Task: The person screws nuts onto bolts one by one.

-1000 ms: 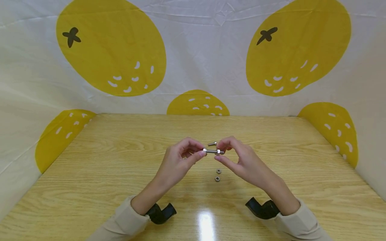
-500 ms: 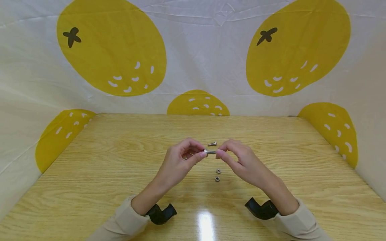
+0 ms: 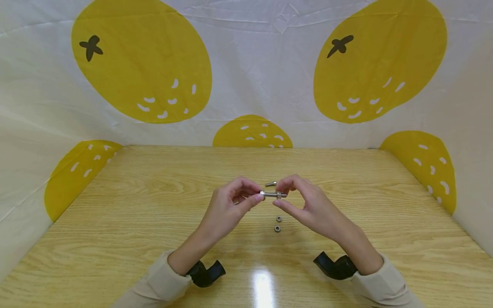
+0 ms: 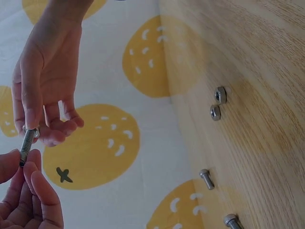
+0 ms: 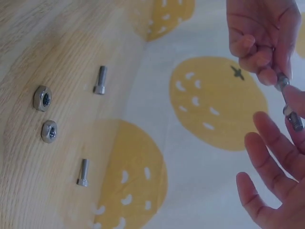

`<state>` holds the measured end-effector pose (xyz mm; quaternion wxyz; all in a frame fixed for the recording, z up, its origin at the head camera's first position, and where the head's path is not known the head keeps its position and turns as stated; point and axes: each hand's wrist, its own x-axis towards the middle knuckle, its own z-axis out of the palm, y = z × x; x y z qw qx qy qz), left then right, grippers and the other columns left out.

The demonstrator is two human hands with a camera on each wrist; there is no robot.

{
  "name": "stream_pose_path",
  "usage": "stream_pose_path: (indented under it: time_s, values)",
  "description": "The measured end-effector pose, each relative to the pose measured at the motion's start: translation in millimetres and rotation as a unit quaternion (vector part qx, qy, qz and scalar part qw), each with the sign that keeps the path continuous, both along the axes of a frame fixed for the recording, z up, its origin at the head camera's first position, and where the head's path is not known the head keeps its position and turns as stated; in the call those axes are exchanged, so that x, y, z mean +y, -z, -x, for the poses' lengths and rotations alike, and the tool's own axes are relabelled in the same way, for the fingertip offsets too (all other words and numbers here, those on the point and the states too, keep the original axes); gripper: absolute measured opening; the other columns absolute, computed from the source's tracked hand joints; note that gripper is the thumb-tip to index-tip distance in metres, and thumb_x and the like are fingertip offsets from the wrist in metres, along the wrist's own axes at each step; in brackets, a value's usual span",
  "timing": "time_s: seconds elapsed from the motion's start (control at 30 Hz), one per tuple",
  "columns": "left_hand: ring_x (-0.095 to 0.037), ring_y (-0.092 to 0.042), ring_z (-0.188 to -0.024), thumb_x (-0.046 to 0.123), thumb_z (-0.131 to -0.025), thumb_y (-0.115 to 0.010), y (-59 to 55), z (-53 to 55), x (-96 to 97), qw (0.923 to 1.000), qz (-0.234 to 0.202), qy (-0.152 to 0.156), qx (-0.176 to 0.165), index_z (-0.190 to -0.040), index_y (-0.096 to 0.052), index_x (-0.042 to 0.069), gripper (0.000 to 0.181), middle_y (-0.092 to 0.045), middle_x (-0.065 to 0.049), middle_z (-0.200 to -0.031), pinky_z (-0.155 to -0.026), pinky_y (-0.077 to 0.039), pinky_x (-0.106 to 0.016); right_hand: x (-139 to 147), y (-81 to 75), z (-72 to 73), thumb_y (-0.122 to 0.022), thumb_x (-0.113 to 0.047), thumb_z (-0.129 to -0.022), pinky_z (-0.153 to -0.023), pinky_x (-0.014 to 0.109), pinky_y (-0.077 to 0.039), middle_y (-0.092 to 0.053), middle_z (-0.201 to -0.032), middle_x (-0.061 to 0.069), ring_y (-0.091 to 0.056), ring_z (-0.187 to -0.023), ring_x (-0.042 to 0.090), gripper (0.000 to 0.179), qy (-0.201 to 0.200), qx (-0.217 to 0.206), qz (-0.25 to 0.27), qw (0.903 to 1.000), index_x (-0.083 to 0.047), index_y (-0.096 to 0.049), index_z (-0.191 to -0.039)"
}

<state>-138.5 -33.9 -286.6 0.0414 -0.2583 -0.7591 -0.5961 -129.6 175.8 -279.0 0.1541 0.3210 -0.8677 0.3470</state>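
Observation:
Between thumb and fingers my left hand (image 3: 227, 205) pinches the head of a silver bolt (image 3: 270, 194), which lies level and points right. A hex nut (image 3: 279, 195) sits on the threads near the far end, with a short tip of thread beyond it. My right hand (image 3: 313, 205) has its index finger and thumb around this nut, the thumb low at its edge. In the right wrist view the threaded tip (image 5: 297, 125) shows past the nut, while the other right fingers are spread loosely. Part of the bolt head is hidden by the left fingertips.
On the wooden table (image 3: 173, 167) two loose nuts (image 3: 279, 219) lie below the hands. One short bolt (image 3: 271, 184) lies just behind them; another bolt (image 5: 83, 172) shows in the right wrist view. A patterned cloth (image 3: 262, 85) stands around the table's back and sides.
The right thumb and index finger covered the nut half a second ago; now they have parted and the nut shows between them. The left hand stays nearly still with the bolt.

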Motion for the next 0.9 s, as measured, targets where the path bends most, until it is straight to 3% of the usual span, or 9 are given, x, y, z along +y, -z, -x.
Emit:
stream_pose_path:
  time_s: [0.13, 0.37, 0.53, 0.63, 0.77, 0.9]
  values:
    - [-0.014, -0.060, -0.073, 0.014, -0.087, -0.066, 0.0, -0.2, -0.1, 1.0000, 0.002, 0.001, -0.001, -0.097, -0.064, 0.007, 0.013, -0.065, -0.007, -0.087, -0.064, -0.051, -0.024, 0.7, 1.4, 1.2, -0.068, -0.009, -0.084, -0.077, 0.026, -0.048, -0.060, -0.095, -0.006, -0.053, -0.088, 0.005, 0.021, -0.012, 0.018, 0.006, 0.9997, -0.010, -0.057, -0.101]
    - [-0.014, -0.060, -0.073, 0.015, -0.087, -0.066, -0.1, -1.1, 0.5, 1.0000, -0.001, 0.005, -0.005, -0.097, -0.064, 0.007, 0.014, -0.066, -0.007, -0.087, -0.065, -0.051, -0.024, 0.8, 2.2, 1.4, -0.060, -0.014, -0.091, -0.076, 0.028, -0.046, -0.060, -0.091, -0.008, -0.052, -0.087, 0.006, 0.002, -0.006, 0.003, -0.001, 1.0000, -0.015, -0.060, -0.092]
    - [-0.014, -0.062, -0.075, 0.015, -0.086, -0.066, 0.6, -1.4, 1.5, 0.9999, -0.007, 0.009, -0.009, -0.097, -0.064, 0.006, 0.014, -0.066, -0.007, -0.088, -0.066, -0.052, -0.024, 1.7, 1.3, 1.9, -0.052, -0.017, -0.096, -0.078, 0.032, -0.046, -0.062, -0.091, -0.008, -0.054, -0.089, 0.008, 0.013, 0.006, -0.016, -0.008, 0.9998, -0.018, -0.062, -0.088]
    - [-0.014, -0.061, -0.074, 0.015, -0.087, -0.066, 0.5, -1.4, 1.2, 1.0000, -0.003, 0.005, -0.007, -0.097, -0.064, 0.006, 0.014, -0.066, -0.007, -0.088, -0.066, -0.052, -0.024, 2.1, 0.1, 1.1, -0.058, -0.021, -0.093, -0.078, 0.032, -0.046, -0.062, -0.095, -0.007, -0.053, -0.090, 0.008, 0.008, 0.014, -0.027, -0.009, 0.9995, -0.016, -0.062, -0.098]
    - [-0.013, -0.060, -0.073, 0.015, -0.087, -0.065, 0.1, -1.3, 0.3, 1.0000, 0.003, -0.002, -0.004, -0.098, -0.064, 0.007, 0.013, -0.066, -0.006, -0.088, -0.065, -0.051, -0.023, 1.3, -0.8, -0.3, -0.071, -0.020, -0.083, -0.078, 0.028, -0.047, -0.060, -0.099, -0.007, -0.052, -0.091, 0.007, 0.031, 0.015, -0.024, -0.006, 0.9996, -0.012, -0.055, -0.109]
    - [-0.013, -0.061, -0.074, 0.016, -0.087, -0.066, 0.1, -1.1, 0.2, 1.0000, 0.003, -0.004, -0.006, -0.098, -0.064, 0.008, 0.014, -0.066, -0.006, -0.088, -0.066, -0.051, -0.023, 1.0, -0.2, 0.4, -0.071, -0.013, -0.082, -0.079, 0.027, -0.048, -0.060, -0.097, -0.006, -0.052, -0.090, 0.007, 0.030, -0.003, -0.001, -0.001, 1.0000, -0.009, -0.053, -0.105]
